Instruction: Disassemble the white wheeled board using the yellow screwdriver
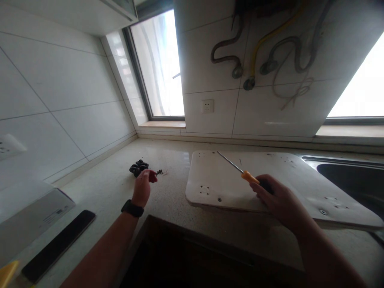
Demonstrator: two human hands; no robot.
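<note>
In my right hand (271,190) is a screwdriver (249,176) with an orange and black handle. Its long metal shaft points up and left over a white panel (222,176) with rounded corners. Clusters of small holes and several metal-ringed holes mark the panel's face. My left hand (145,185), with a black watch on the wrist, is over the countertop with its fingers curled inward. Its fingertips are by a small pile of dark screws (159,172); whether they pinch any is hidden. Just behind this hand lies a cluster of black rounded parts (138,167).
At left on the counter (177,168) lie a long black bar (60,244), a grey-white box (36,220) and something yellow (8,273). A sink (345,176) is at right. A dark opening (186,256) cuts the counter's front. Pipes (253,60) hang on the tiled wall.
</note>
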